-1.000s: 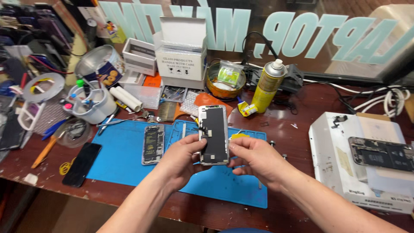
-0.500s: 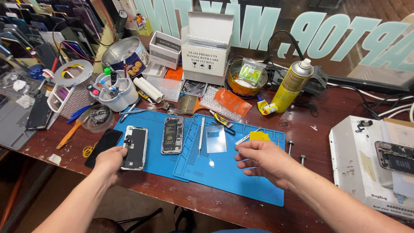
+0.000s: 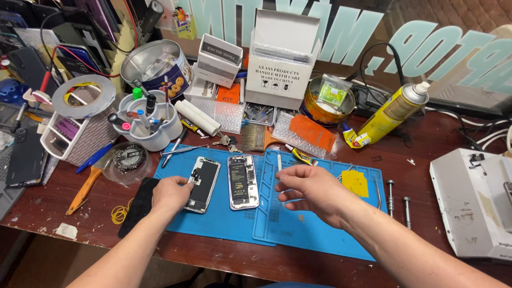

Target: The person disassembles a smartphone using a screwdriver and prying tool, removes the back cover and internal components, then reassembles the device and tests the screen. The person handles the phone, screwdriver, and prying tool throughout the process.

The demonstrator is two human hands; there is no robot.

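Shifted inward onto the blue mat (image 3: 224, 224) — phone screen (image 3: 201, 184) under the grasping left hand (image 3: 172, 194); right hand (image 3: 312, 189) hovers released beside the opened phone (image 3: 242, 181).

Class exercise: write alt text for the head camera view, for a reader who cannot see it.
A person's left hand rests on a detached black phone screen lying on a blue silicone repair mat, beside an opened phone body. The right hand hovers over the mat, on a cluttered dark wooden workbench.
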